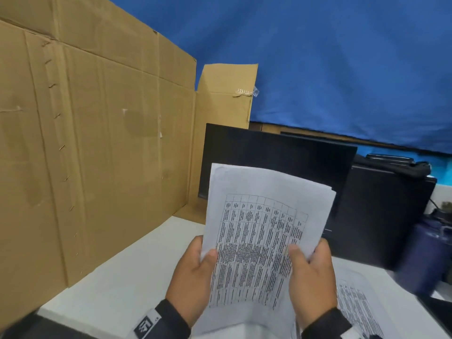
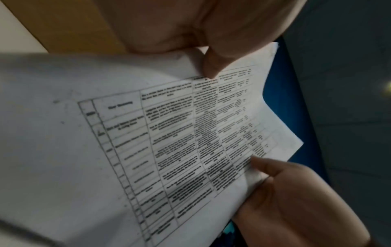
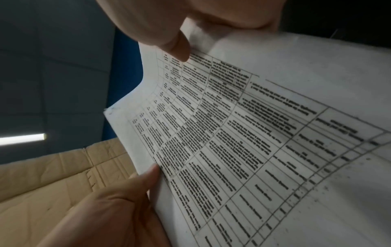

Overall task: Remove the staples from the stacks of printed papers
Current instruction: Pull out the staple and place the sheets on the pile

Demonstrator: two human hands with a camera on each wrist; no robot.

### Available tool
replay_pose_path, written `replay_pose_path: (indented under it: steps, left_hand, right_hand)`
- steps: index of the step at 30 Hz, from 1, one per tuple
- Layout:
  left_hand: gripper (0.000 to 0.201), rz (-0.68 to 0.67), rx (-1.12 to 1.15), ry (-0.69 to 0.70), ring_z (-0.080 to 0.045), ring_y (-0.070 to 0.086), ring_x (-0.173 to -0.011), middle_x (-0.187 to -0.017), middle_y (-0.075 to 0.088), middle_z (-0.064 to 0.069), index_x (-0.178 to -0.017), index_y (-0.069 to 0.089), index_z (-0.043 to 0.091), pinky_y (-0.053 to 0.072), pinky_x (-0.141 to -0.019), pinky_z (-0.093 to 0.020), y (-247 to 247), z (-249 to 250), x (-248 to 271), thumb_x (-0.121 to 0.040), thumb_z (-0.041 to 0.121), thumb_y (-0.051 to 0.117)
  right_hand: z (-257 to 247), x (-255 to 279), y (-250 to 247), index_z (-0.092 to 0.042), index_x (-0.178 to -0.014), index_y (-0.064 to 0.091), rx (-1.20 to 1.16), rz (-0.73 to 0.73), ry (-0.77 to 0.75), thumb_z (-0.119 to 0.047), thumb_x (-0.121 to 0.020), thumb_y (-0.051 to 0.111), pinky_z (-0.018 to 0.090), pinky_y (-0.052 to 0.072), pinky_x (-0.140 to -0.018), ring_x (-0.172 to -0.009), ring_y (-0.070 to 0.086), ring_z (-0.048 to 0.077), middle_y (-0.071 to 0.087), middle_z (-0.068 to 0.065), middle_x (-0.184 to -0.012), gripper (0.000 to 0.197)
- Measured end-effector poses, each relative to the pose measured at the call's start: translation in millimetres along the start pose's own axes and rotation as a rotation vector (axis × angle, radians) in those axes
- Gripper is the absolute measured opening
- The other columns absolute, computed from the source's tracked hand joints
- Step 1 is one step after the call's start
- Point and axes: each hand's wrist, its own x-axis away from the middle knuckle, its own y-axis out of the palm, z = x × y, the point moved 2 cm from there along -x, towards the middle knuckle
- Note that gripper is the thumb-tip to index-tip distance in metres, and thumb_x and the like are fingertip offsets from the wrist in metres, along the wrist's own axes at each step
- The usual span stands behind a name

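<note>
I hold a stack of printed papers upright above the white table; its top sheet bears a ruled table of small text. My left hand grips the stack's left edge, thumb on the front. My right hand grips the right edge the same way. The left wrist view shows the papers with my left thumb on them and the right hand below. In the right wrist view the sheet is pinched under my right thumb, with the left hand opposite. No staple is visible.
A tall cardboard sheet walls off the left and back. A black monitor and dark cases stand behind the papers. More printed sheets lie on the table at right. A purple bottle stands at the far right.
</note>
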Motion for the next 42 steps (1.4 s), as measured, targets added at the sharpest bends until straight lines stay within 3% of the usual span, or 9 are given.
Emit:
replay_pose_path:
  steps: [4,8,13,20,28,32,36,39,42]
  left_hand:
    - [0.028,0.09,0.032,-0.109,-0.021,0.075,-0.096,-0.101,0.08,0.005,-0.099,0.07,0.04,0.059,-0.091,-0.053,-5,-16,-3,-0.103,0.016,0.054]
    - [0.03,0.068,0.081,-0.217,-0.02,0.073,-0.103,-0.101,0.08,0.008,-0.106,0.071,0.028,0.055,-0.099,-0.047,1,-27,1,-0.101,0.007,0.051]
    - [0.032,0.058,0.121,-0.221,-0.021,0.074,-0.101,-0.102,0.08,0.006,-0.108,0.072,0.025,0.057,-0.095,-0.046,1,-29,-2,-0.1,0.002,0.051]
    - [0.036,-0.106,0.181,-0.376,-0.036,0.074,-0.101,-0.102,0.081,-0.009,-0.095,0.08,0.02,0.054,-0.099,-0.058,-3,-52,-1,-0.064,0.016,0.062]
    - [0.019,-0.076,0.122,-0.282,-0.028,0.077,-0.1,-0.104,0.081,-0.003,-0.106,0.078,0.016,0.057,-0.097,-0.054,-1,-63,-2,-0.093,0.005,0.069]
    - [0.021,-0.087,0.191,-0.303,-0.031,0.076,-0.101,-0.105,0.081,-0.008,-0.108,0.078,0.012,0.056,-0.098,-0.054,0,-62,-1,-0.094,0.0,0.067]
    - [0.033,-0.186,0.311,-0.373,-0.04,0.074,-0.104,-0.111,0.078,-0.019,-0.102,0.081,0.009,0.054,-0.1,-0.058,1,-70,-1,-0.069,0.009,0.081]
    - [0.065,-0.239,0.318,-0.364,-0.039,0.074,-0.106,-0.111,0.078,-0.018,-0.101,0.083,0.013,0.054,-0.101,-0.055,1,-77,-2,-0.04,0.03,0.101]
    - [0.056,-0.226,0.301,-0.359,-0.038,0.073,-0.109,-0.113,0.078,-0.016,-0.103,0.083,0.015,0.052,-0.104,-0.057,1,-84,-4,-0.05,0.032,0.092]
  right_hand:
    - [7,2,-1,-0.025,-0.105,0.057,-0.013,-0.023,0.042,-0.013,-0.097,0.061,0.028,0.046,-0.069,-0.09,0.065,0.009,0.07,-0.008,-0.096,0.015]
    - [16,4,-1,-0.022,-0.102,0.058,-0.027,-0.077,0.101,-0.007,-0.098,0.054,0.028,0.044,-0.069,-0.092,0.065,0.013,0.071,-0.006,-0.096,0.017]
    - [15,-3,-6,-0.019,-0.1,0.061,-0.054,-0.065,0.128,-0.006,-0.098,0.051,0.035,0.047,-0.075,-0.093,0.065,0.019,0.072,0.0,-0.098,0.016]
    - [16,-4,-9,-0.021,-0.097,0.066,-0.066,-0.125,0.15,-0.002,-0.097,0.048,0.031,0.046,-0.078,-0.094,0.064,0.009,0.073,-0.011,-0.095,0.027]
    - [19,-14,-21,-0.012,-0.096,0.067,-0.114,-0.108,0.18,0.0,-0.094,0.056,0.038,0.052,-0.08,-0.091,0.07,0.023,0.077,0.001,-0.092,0.016]
    - [16,-12,-25,-0.011,-0.099,0.067,-0.16,-0.135,0.16,0.001,-0.095,0.054,0.033,0.049,-0.076,-0.082,0.071,0.011,0.077,0.001,-0.093,0.018]
    - [22,-9,-23,-0.017,-0.108,0.069,-0.143,-0.168,0.172,0.004,-0.095,0.053,0.03,0.049,-0.085,-0.096,0.071,0.01,0.078,-0.007,-0.1,0.03]
    - [25,-9,-23,-0.021,-0.108,0.07,-0.125,-0.18,0.178,0.003,-0.096,0.054,0.029,0.048,-0.088,-0.1,0.07,0.008,0.078,-0.01,-0.102,0.031]
    - [25,-9,-23,-0.021,-0.108,0.071,-0.097,-0.187,0.184,0.0,-0.096,0.055,0.031,0.048,-0.089,-0.102,0.069,0.009,0.078,-0.011,-0.102,0.03]
